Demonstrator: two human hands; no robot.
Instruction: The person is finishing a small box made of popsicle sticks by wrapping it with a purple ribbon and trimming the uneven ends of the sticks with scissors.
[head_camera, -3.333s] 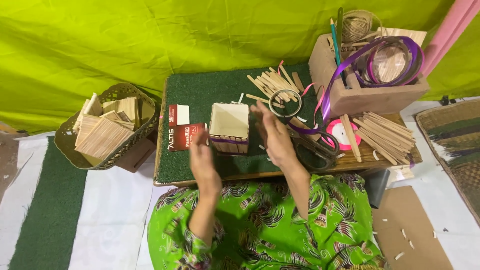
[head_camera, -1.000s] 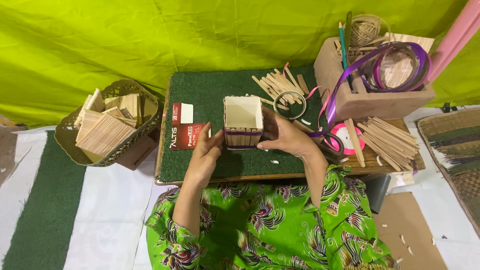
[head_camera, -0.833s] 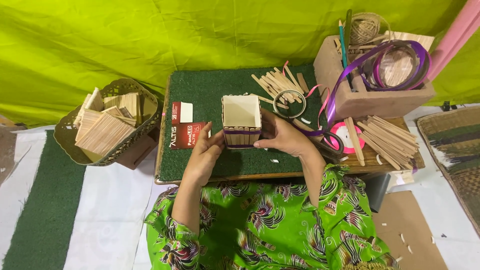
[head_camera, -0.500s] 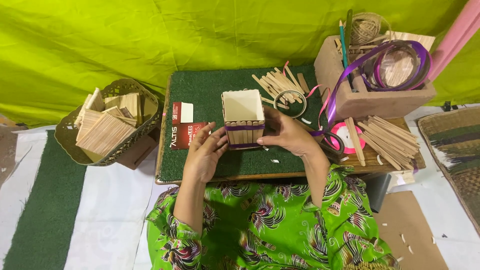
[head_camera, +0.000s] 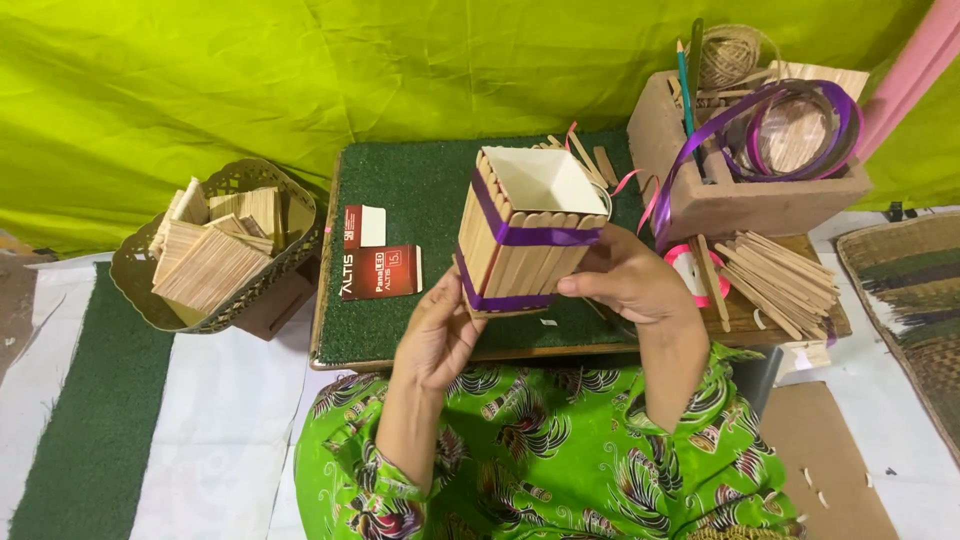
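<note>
I hold a square box (head_camera: 520, 235) made of upright wooden craft sticks, open at the top with a white inside and two purple ribbon bands around it. It is lifted off the green mat (head_camera: 410, 200) and tilted toward me. My left hand (head_camera: 437, 335) supports its lower left corner from beneath. My right hand (head_camera: 630, 285) grips its right side, fingers laid across the front.
A woven basket (head_camera: 215, 245) of stick panels stands at the left. Two small red cartons (head_camera: 372, 262) lie on the mat. At the right are a brown box (head_camera: 740, 170) with purple ribbon, twine and pencils, loose sticks (head_camera: 780, 280), and a pink tape roll (head_camera: 690, 270).
The box stood on the mat with both hands around it; now it is raised toward the camera and tilted, held in both hands.
</note>
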